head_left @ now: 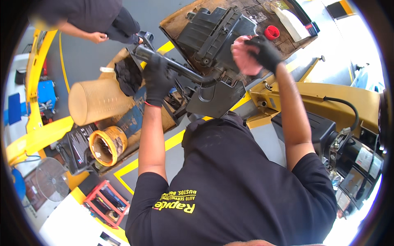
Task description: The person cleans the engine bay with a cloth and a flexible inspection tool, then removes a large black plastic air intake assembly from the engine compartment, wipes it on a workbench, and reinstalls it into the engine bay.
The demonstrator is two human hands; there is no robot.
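Observation:
Black gloves cover both of my hands. My left hand (157, 78) is closed around a black plastic duct (186, 73), held up and slanting down to the right. At the duct's lower end shows a flat, curved black panel (217, 101). My right hand (266, 54), somewhat blurred, grips a pink rag (243, 57), to the right of the duct. Beyond the duct, a black air filter housing (199, 30) rests on a worn brown cart top (169, 28). To its right are a red cap (271, 32) and a white bottle (291, 24).
A co-worker's hand (98, 37) is at the upper left. Left of me stand a tan bin (92, 102), a yellow bucket (119, 138) and a black jug (76, 143). A yellow lift arm (349, 96) extends on the right. A red tool cart (103, 219) sits lower left.

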